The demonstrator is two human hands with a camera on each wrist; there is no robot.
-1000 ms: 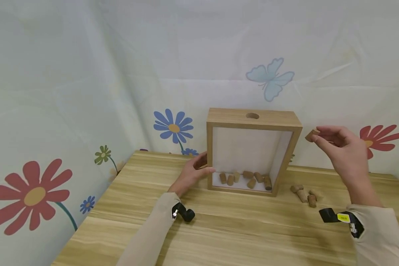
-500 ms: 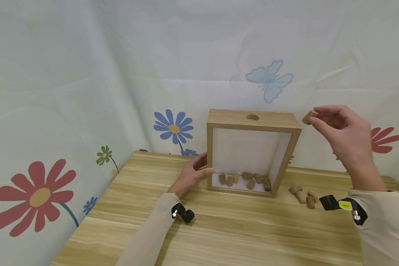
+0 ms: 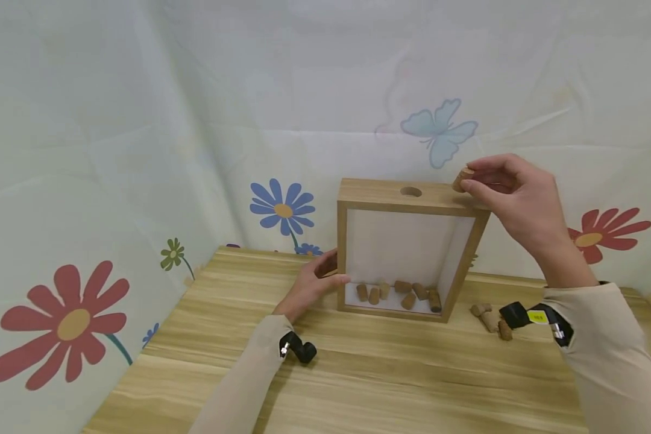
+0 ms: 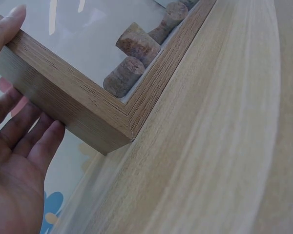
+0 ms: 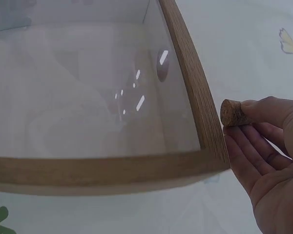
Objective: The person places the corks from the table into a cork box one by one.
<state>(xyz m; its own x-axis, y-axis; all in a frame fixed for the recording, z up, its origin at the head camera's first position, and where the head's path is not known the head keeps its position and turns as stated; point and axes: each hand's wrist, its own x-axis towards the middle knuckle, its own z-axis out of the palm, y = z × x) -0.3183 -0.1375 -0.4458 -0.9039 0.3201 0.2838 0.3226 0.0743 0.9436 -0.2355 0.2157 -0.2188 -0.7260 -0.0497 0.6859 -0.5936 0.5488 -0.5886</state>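
A wooden shadow box with a clear front stands upright on the table, a round hole in its top. Several corks lie on its floor. My left hand holds the box's left side, thumb on the front frame and fingers against the outer side. Between thumb and fingers, my right hand pinches a cork above the right end of the box top. The right wrist view shows this cork close by the frame; whether it touches is unclear.
A few loose corks lie on the wooden table, right of the box and partly behind the right wrist camera. Behind the table hangs a pale cloth printed with flowers and a butterfly.
My right hand has risen with the cork and moved left, from beside the box to over its top's right end. The left hand has kept its place on the box.
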